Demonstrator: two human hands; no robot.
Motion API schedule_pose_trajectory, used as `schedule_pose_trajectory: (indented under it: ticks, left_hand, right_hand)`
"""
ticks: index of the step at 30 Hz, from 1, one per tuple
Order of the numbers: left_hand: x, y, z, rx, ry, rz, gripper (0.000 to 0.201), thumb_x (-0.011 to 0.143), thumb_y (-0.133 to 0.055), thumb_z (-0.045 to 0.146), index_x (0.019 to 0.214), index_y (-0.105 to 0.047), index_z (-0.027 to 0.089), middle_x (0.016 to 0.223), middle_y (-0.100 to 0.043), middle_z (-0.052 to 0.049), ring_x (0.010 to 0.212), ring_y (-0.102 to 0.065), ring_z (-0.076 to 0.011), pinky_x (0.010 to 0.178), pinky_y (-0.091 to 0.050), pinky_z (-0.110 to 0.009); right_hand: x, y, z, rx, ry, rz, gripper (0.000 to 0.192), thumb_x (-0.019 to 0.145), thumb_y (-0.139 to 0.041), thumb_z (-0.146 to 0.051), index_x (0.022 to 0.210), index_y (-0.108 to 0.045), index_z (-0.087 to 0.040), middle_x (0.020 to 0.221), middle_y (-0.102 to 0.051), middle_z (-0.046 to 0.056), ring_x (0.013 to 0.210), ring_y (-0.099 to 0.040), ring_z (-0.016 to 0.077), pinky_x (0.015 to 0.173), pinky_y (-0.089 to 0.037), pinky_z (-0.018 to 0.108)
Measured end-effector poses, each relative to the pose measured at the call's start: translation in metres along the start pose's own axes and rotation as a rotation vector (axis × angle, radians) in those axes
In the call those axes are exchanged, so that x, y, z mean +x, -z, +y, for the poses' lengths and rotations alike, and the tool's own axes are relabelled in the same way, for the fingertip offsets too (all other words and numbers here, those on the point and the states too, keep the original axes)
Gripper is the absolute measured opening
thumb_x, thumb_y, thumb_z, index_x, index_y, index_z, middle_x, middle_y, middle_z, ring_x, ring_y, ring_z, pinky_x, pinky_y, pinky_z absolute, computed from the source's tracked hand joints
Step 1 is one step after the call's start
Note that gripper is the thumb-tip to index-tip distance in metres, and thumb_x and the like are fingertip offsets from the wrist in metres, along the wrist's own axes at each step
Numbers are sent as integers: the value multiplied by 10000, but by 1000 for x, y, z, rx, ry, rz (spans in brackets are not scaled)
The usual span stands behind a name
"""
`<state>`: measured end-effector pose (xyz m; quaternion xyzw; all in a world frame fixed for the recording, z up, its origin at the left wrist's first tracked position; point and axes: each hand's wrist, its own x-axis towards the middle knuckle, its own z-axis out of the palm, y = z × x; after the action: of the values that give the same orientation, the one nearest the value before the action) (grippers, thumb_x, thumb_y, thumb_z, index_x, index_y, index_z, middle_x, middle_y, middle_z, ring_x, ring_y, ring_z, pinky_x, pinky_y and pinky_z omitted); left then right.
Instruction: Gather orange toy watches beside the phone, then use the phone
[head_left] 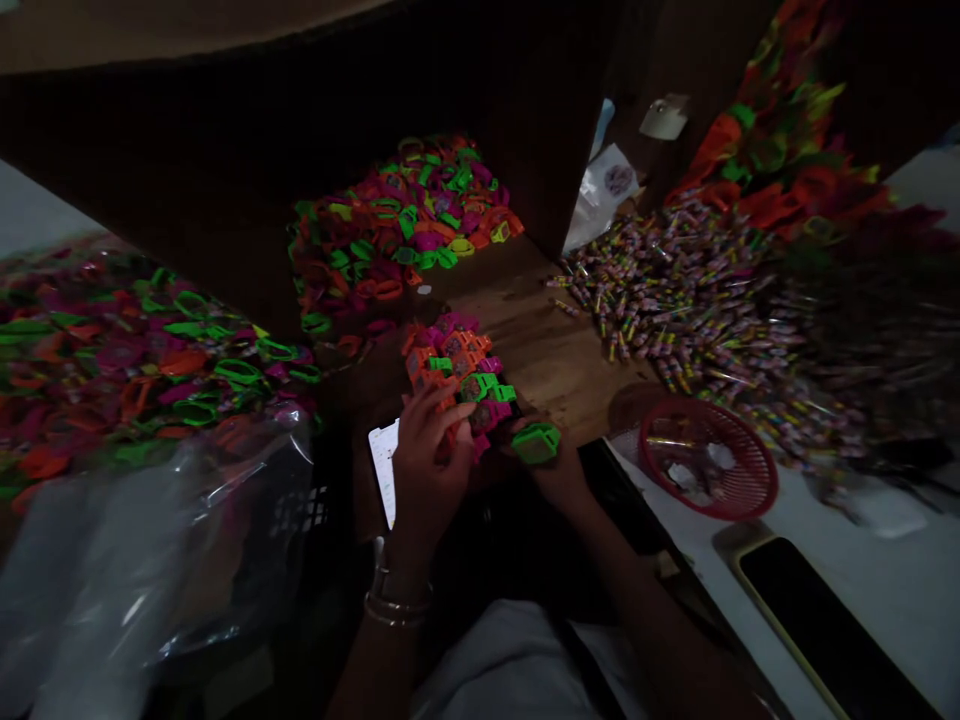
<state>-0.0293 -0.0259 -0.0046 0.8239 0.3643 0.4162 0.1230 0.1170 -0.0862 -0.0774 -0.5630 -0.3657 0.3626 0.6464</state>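
Your right hand (561, 478) grips a green watch (535, 443). Left of it, your left hand (431, 465) partly covers bunched watches (486, 388); its grip is unclear.

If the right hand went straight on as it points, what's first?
Likely the bunched toy watches ahead to its left; the right hand, with a green watch in its grip, angles toward them. Depth is hard to judge.
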Motion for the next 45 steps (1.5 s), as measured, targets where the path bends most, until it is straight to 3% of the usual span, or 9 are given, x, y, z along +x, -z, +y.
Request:
schedule_pose_trajectory:
  ticks: [8, 15, 21, 27, 32, 35, 38, 41, 45]
  left_hand:
    - [7, -8, 7, 50, 55, -210, 361, 851, -629, 202, 1211, -613, 218, 1394, -558, -103, 1379, -396, -315, 1132, -330, -614]
    - [4, -21, 9, 50, 56, -71, 342, 838, -627, 160, 1178, -619, 186, 1347, -580, -124, 1325, -440, -312, 1111, -383, -551]
    - [3, -21, 10, 45, 60, -66, 293, 840, -617, 159, 1131, -646, 179, 1319, -598, -130, 1345, -429, -315, 1095, -409, -538]
    - [-10, -19, 23, 119, -93, -97, 284, 892, -573, 204, 1163, -639, 155, 1261, -673, -99, 1355, -431, -344, 1171, -200, -654]
    - [-49, 13, 30, -146, -149, -1, 300, 885, -516, 119, 1165, -621, 150, 1105, -730, -87, 1146, -605, -223, 1080, -428, -426]
    - [-88, 27, 26, -482, 53, -227, 317, 856, -507, 118, 1136, -648, 163, 940, -740, -87, 897, -669, -184, 847, -538, -318]
    - [-128, 31, 14, -830, 556, -485, 384, 837, -559, 155, 1207, -648, 206, 1063, -708, -99, 923, -660, -187, 815, -533, -303]
    - [-160, 30, -2, -1274, 1089, -435, 434, 820, -658, 306, 1250, -619, 253, 1081, -669, -75, 818, -651, -161, 716, -534, -284]
    - [-182, 27, -21, -1657, 1391, -379, 441, 737, -770, 441, 1081, -697, 174, 911, -685, -64, 693, -638, -142, 638, -500, -256]
  right_hand:
    - [-1, -2, -4, -203, 53, 100, 151, 670, -650, -323, 765, -633, -208, 701, -706, 18, 626, -649, 183, 594, -513, 286]
    - [1, -2, -12, -465, 144, 49, 73, 745, -570, -267, 778, -605, -212, 723, -684, 28, 645, -637, 184, 584, -482, 271]
    - [9, -11, -7, -599, 301, -23, 148, 823, -503, -263, 890, -621, -207, 798, -719, 68, 705, -671, 224, 605, -514, 311]
    - [5, 7, 7, -631, 219, -12, 213, 835, -537, -371, 887, -672, -214, 851, -740, 81, 738, -680, 244, 644, -557, 353]
    - [-41, 23, -3, -664, 131, 93, 238, 822, -645, -346, 1007, -642, -197, 871, -736, 64, 728, -684, 211, 643, -566, 318]
    - [-70, 12, -10, -698, 193, -61, 124, 854, -628, -295, 949, -655, -221, 817, -728, 27, 699, -691, 182, 620, -560, 274]
    - [-76, -13, -12, -702, 293, -241, 119, 887, -567, -222, 957, -661, -240, 841, -735, 19, 742, -703, 169, 650, -570, 262]
    - [-66, -39, -14, -712, 356, -244, 172, 888, -556, -183, 1021, -649, -241, 903, -752, 32, 829, -717, 179, 719, -585, 281]
    - [-54, -64, -23, -688, 346, -353, 237, 893, -545, -154, 1097, -632, -239, 959, -755, 33, 857, -718, 169, 736, -587, 270]
